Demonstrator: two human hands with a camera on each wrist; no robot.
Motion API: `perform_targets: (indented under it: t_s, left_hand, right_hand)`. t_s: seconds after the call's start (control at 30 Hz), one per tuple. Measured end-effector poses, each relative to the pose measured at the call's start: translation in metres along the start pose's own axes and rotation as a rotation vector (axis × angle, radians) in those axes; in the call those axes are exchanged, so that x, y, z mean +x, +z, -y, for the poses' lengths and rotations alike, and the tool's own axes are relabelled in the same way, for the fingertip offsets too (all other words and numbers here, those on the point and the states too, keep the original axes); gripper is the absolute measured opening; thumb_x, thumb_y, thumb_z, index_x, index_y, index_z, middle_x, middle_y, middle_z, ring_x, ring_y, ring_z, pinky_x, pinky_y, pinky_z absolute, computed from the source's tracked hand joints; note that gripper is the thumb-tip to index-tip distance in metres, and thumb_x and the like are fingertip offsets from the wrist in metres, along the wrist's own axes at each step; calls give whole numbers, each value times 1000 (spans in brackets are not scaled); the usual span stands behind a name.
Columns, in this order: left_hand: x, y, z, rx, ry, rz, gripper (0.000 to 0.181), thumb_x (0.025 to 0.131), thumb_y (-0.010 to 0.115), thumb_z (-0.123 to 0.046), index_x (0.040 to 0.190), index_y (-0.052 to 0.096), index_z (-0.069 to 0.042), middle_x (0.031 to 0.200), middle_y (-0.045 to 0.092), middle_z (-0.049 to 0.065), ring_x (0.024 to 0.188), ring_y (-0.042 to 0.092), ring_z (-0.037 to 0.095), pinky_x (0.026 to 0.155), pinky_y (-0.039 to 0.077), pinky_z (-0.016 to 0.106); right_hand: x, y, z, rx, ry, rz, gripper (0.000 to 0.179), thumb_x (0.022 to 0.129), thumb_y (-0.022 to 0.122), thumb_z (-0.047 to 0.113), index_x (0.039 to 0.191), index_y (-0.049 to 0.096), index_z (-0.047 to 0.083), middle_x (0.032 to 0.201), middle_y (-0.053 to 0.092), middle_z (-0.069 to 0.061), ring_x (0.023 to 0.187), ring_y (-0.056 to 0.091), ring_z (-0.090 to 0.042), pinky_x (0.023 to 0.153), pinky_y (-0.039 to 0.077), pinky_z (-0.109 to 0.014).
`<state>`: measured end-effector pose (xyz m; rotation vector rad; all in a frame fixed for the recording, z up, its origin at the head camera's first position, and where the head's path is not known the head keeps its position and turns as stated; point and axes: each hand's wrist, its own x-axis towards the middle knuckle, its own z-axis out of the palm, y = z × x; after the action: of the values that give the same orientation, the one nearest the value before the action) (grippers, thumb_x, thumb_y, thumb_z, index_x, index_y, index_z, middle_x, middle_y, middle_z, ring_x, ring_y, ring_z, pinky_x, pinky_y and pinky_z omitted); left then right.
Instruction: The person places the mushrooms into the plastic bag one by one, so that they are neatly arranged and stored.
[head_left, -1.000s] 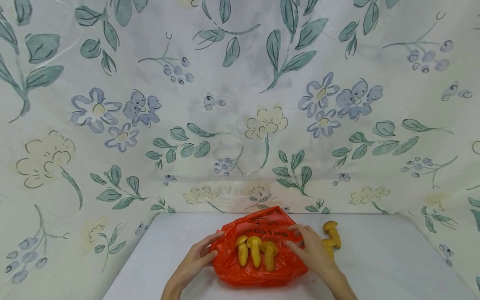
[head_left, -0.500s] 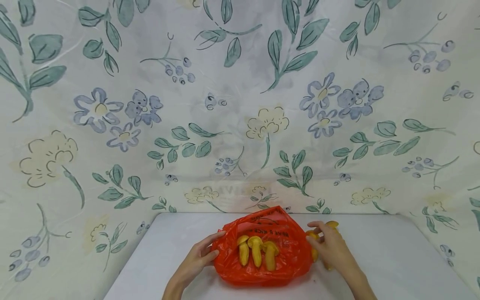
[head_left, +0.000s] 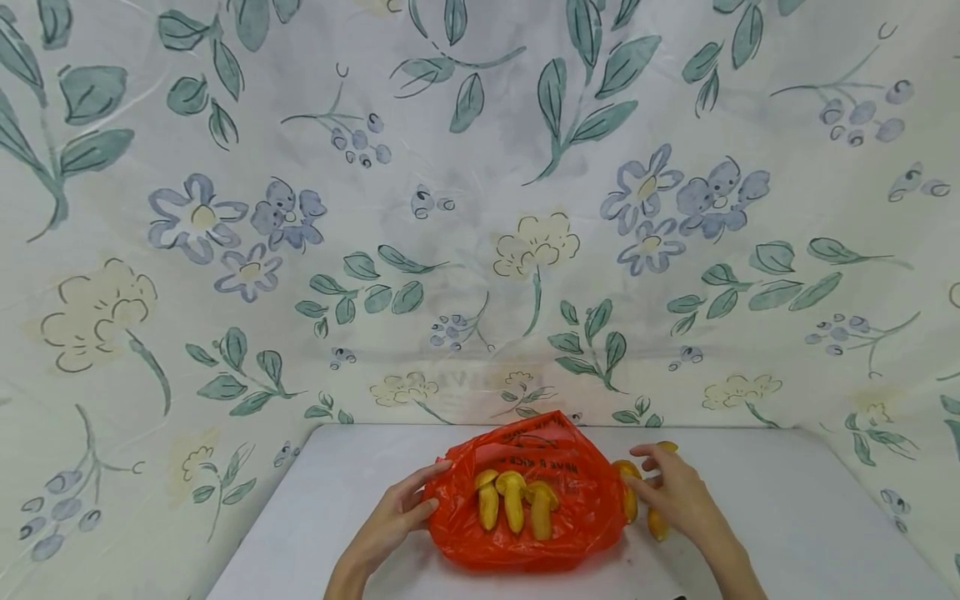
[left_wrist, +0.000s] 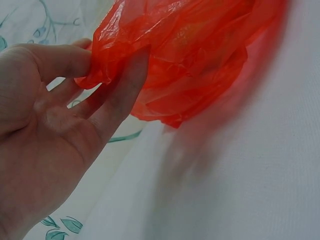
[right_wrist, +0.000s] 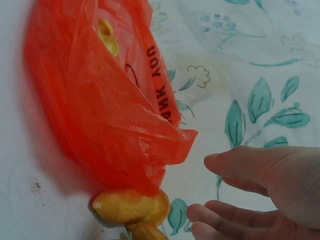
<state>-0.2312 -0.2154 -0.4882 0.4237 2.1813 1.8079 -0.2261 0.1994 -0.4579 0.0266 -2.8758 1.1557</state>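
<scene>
A red plastic bag [head_left: 570,525] with dark lettering lies spread on the table, its mouth facing up. Three yellow mushrooms [head_left: 513,504] rest side by side in it. At the bag's left edge, my left hand [head_left: 393,517] pinches the plastic between thumb and fingers; the left wrist view shows the film [left_wrist: 180,60] caught there. My right hand [head_left: 686,496] hovers right of the bag, fingers loosely bent and holding nothing. Beneath its fingertips is one yellow mushroom [head_left: 630,500] against the bag's edge. A second mushroom [head_left: 657,525] is partly hidden by the hand.
The white table [head_left: 337,467] carries everything. A floral-patterned curtain [head_left: 480,333] rises behind and at both sides of it. Small dark specks [right_wrist: 36,187] mark the table near the bag.
My right hand has left the bag's right edge and moved right, over the loose mushrooms. That edge now spreads further right. My left hand keeps its grip in nearly the same place.
</scene>
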Motion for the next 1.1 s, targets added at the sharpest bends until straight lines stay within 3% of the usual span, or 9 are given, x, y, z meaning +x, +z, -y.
perform_targets:
  t_s: [0.13, 0.67, 0.93, 1.1]
  left_hand:
    - [-1, 0, -1, 0, -1, -1, 56, 98, 58, -20, 150, 39, -17, 159, 30, 18, 131, 51, 32, 88, 59, 33]
    - [-1, 1, -3, 2, -9, -13, 56, 98, 59, -20, 150, 40, -19, 159, 30, 18, 131, 51, 32, 88, 59, 34]
    - [-2, 0, -3, -2, -5, -12, 55, 98, 58, -19, 150, 40, -18, 159, 30, 18, 130, 52, 32, 87, 59, 34]
    - [-2, 0, -2, 1, -9, -12, 56, 98, 59, -22, 150, 40, -19, 159, 30, 17, 129, 53, 31, 87, 59, 34]
  right_hand:
    - [1, -4, -4, 7, 14, 20, 44, 86, 74, 15, 126, 57, 7, 115, 63, -19, 90, 68, -22, 69, 62, -33]
    - [1, -18, -26, -73, -1, 43, 53, 82, 78, 36, 124, 56, 13, 116, 65, -18, 98, 63, -28, 73, 59, -42]
    - [1, -21, -27, -100, 61, 67, 59, 82, 79, 31, 129, 54, 7, 112, 61, -24, 81, 58, -22, 65, 56, -33]
    - [0, -21, -27, -119, 104, 85, 65, 81, 79, 30, 132, 51, 2, 111, 60, -25, 82, 57, -24, 65, 56, -35]
